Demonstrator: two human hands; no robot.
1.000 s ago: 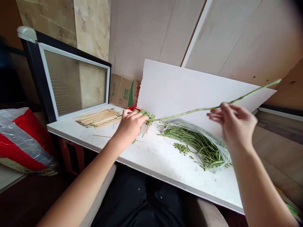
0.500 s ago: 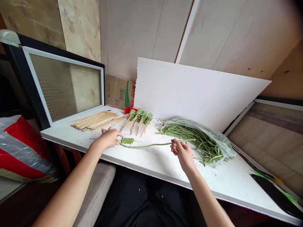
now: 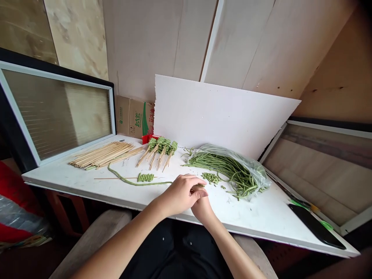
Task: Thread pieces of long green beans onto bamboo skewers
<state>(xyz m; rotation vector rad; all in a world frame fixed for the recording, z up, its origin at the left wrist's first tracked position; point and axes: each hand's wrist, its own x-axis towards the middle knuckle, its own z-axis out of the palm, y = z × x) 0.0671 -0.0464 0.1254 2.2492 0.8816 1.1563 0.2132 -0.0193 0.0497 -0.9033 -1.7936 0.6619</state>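
My left hand [image 3: 183,195] is closed at the end of a long green bean [image 3: 130,183], its fingers curled over my right hand [image 3: 201,209]. Only part of my right hand shows; its fingers, mostly hidden behind the left, are closed around the same bean end. From the hands the bean trails left across the white table in a loose curve. Just above it lies a thin wooden skewer [image 3: 112,178] carrying a folded, ridged piece of bean [image 3: 145,177]. Small cut bean bits [image 3: 211,178] sit in a pile beyond my hands.
Loose skewers [image 3: 103,155] are heaped at the left, with several finished bean skewers [image 3: 162,147] behind. A plastic bag of long beans [image 3: 229,164] lies at the right. A black phone [image 3: 316,225] rests near the right edge. A white board [image 3: 221,116] leans at the back.
My left hand has left the skewer and moved right to meet my right hand at the bean's end. The skewer with folded bean now lies untouched. The view has shifted right.
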